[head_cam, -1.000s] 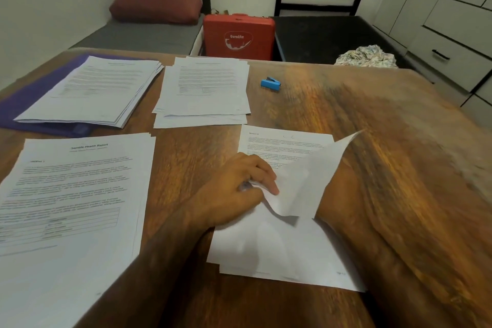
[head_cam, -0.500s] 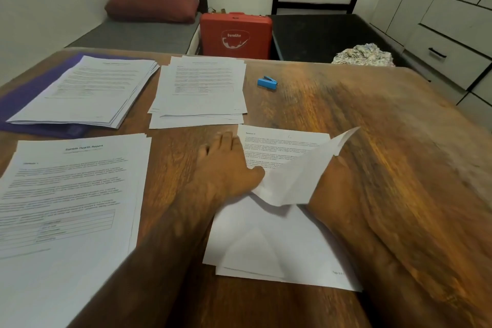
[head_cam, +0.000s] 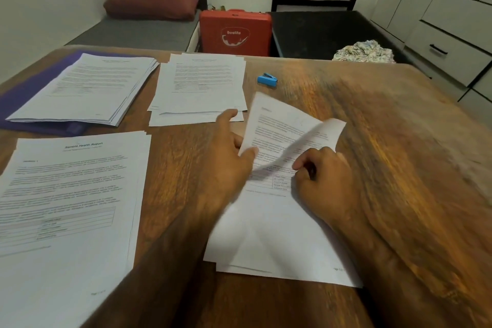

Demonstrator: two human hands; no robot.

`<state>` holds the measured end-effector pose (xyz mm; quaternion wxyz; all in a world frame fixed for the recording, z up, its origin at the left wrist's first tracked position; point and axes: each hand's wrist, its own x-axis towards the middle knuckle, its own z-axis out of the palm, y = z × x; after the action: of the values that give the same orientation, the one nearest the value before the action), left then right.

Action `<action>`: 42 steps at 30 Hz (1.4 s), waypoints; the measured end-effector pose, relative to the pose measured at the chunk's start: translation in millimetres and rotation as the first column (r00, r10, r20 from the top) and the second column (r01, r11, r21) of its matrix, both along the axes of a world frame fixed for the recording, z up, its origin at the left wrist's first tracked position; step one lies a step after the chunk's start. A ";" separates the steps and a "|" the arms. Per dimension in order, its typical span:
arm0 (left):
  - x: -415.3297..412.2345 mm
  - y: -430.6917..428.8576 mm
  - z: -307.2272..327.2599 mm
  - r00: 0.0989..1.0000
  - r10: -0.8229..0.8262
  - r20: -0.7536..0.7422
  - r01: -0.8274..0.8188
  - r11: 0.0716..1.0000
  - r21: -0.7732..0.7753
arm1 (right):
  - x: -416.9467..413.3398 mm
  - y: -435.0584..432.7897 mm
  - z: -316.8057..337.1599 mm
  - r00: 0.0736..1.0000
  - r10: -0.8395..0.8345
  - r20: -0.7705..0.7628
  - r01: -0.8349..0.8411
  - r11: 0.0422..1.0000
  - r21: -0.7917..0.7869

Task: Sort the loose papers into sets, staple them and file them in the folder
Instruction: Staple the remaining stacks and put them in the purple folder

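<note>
Paper curling: my left hand (head_cam: 226, 160) pinches the edge of the top sheet (head_cam: 287, 125), my right hand (head_cam: 327, 178) nips its folded flap; uneven pulling could crease it or skew the stack (head_cam: 279, 242) beneath.

what the view keeps back

the purple folder (head_cam: 24, 98) at the table's far left corner lies mostly under a paper stack (head_cam: 87, 88) and runs off the picture's left edge. the near-left stack (head_cam: 69, 194) is cut by the left and bottom edges. the lifted sheet (head_cam: 287, 136) is blurred, its print unreadable. the left hand (head_cam: 226, 157) is blurred too: whether its thumb pinches that sheet or only lies on it cannot be told. the right hand (head_cam: 324, 176) hides its curled fingertips. the table (head_cam: 399, 141) is blurred along its right side.
</note>
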<state>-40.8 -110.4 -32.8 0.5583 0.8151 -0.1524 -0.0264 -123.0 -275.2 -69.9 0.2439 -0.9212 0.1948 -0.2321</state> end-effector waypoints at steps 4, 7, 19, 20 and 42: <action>6.0 5.9 -9.4 0.997 0.048 -0.056 -0.053 0.994 -0.092 | -1.2 -1.2 0.3 1.000 -0.003 -0.010 0.003 1.000 -0.020; 5.2 7.8 -15.1 0.999 0.039 0.020 -0.039 0.999 -0.026 | -0.2 -1.1 -1.5 1.000 0.002 -0.008 -0.002 1.000 -0.021; 14.3 11.6 -4.5 0.988 -0.106 -0.108 0.097 0.992 -0.086 | 2.1 13.2 18.6 0.983 -0.064 -0.172 0.054 0.996 -0.064; 14.7 13.9 -2.8 0.992 -0.076 -0.096 0.069 0.994 -0.082 | 2.4 15.7 20.0 0.976 -0.077 -0.205 0.053 0.991 -0.120; 18.5 198.2 56.6 0.916 0.401 -0.002 -0.396 0.903 -0.165 | 16.5 41.3 58.6 0.873 -0.154 -0.463 0.005 0.951 -0.308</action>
<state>-22.3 87.7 23.8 0.6137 0.7813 0.0069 0.1136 -106.5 -233.9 -11.3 0.0366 -0.9669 0.2504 -0.0319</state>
